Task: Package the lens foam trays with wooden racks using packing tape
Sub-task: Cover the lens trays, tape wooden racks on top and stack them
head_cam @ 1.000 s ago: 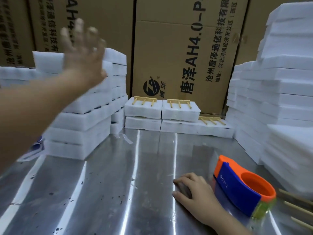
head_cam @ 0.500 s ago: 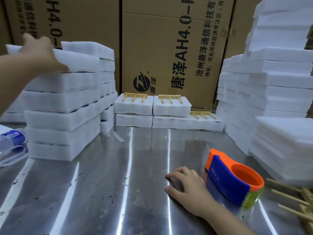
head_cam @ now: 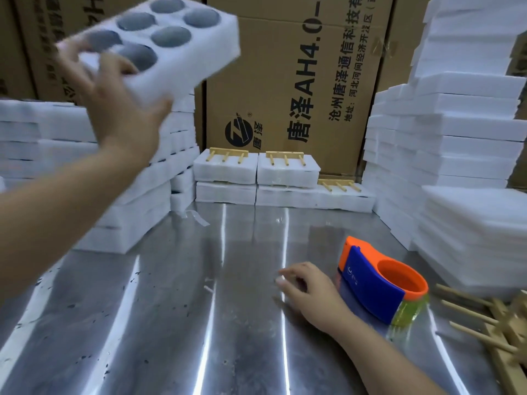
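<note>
The left hand point(head_cam: 114, 104) gripped a white foam tray point(head_cam: 182, 67) with six round grey wells, thumb on its top face, holding it tilted in the air well above and left of the orange-and-blue tape dispenser point(head_cam: 379, 283). The right hand point(head_cam: 310, 295) rested on the steel counter point(head_cam: 199, 309) just left of the dispenser, fingers loosely curled, holding nothing. Loose wooden racks point(head_cam: 490, 323) lay just right of it.

Table point(head_cam: 176, 323): bare metal, glossy, streaked with glare and marked with dark specks. Tray point(head_cam: 182, 61): white foam, matt, with round grey recesses. Racks point(head_cam: 285, 156): pale unfinished wood, matt. Dispenser point(head_cam: 370, 283): smooth orange and blue plastic, slight sheen. Tape point(head_cam: 410, 312): clear, yellow-green, glossy. Cartons point(head_cam: 285, 67): brown cardboard, matt, black print.
</note>
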